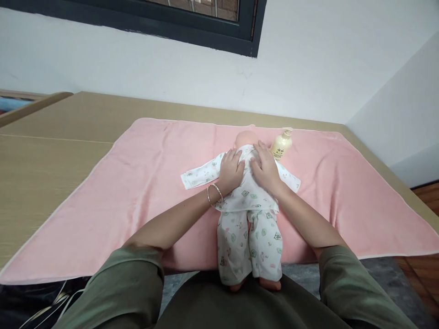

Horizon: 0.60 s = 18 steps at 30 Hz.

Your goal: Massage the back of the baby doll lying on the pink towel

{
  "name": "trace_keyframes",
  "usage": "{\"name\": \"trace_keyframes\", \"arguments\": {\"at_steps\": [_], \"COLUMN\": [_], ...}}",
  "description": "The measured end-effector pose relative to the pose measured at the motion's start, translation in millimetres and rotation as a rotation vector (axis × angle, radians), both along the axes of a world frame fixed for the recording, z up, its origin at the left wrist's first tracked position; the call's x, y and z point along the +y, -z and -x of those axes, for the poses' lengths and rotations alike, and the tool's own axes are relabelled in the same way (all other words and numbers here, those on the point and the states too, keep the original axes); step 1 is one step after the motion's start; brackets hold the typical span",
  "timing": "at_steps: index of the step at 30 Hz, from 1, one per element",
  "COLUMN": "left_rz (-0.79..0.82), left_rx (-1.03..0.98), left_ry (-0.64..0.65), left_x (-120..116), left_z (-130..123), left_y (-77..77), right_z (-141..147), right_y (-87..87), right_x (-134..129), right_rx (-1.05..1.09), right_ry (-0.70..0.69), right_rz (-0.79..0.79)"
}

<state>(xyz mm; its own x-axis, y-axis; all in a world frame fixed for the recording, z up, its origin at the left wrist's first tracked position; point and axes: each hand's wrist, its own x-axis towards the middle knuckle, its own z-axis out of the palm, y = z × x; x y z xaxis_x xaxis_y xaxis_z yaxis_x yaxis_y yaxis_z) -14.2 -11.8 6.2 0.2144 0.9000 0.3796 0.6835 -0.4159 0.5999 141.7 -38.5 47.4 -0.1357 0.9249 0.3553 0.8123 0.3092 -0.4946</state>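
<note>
A baby doll [251,192] in a white printed top and trousers lies on a pink blanket [171,151], head toward the wall and feet toward me. My left hand [231,171] rests flat on the left side of its upper body, fingers stretched out; a bangle [214,195] circles that wrist. Opposite it, my right hand [265,168] lies on the right side of the chest and shoulder, fingers extended. Both sleeves of the top spread out sideways. Just past my right hand stands a pale yellow pump bottle [281,144].
The blanket covers much of a wooden table [68,141] and hangs to its near edge. Behind the table is a white wall [291,77] with a dark window frame [192,23]. Dark items with white cables [65,299] sit below at the lower left.
</note>
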Motion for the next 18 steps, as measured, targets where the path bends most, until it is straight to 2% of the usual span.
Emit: {"name": "trace_keyframes", "arguments": {"at_steps": [4,9,11,15,18], "left_rz": [-0.028,-0.055,-0.053,-0.040,-0.017], "left_rx": [0.005,0.002,0.012,0.071,-0.043], "left_ry": [0.002,0.002,0.000,0.029,0.064], "left_x": [2.9,7.0,6.9,2.5,0.3], "left_z": [0.5,2.1,2.9,3.7,0.3], "left_y": [2.6,5.4,3.1,-15.6,-40.7], "right_z": [2.5,4.7,6.9,10.0,2.2], "right_y": [-2.8,-3.7,-1.8,-6.9,-24.4], "right_x": [2.9,5.8,5.9,3.0,-1.9], "right_rx": [-0.103,-0.092,-0.126,-0.134,-0.042], "right_ry": [0.024,0.032,0.025,-0.021,-0.062], "right_rz": [0.133,0.035,0.057,0.123,0.065]}}
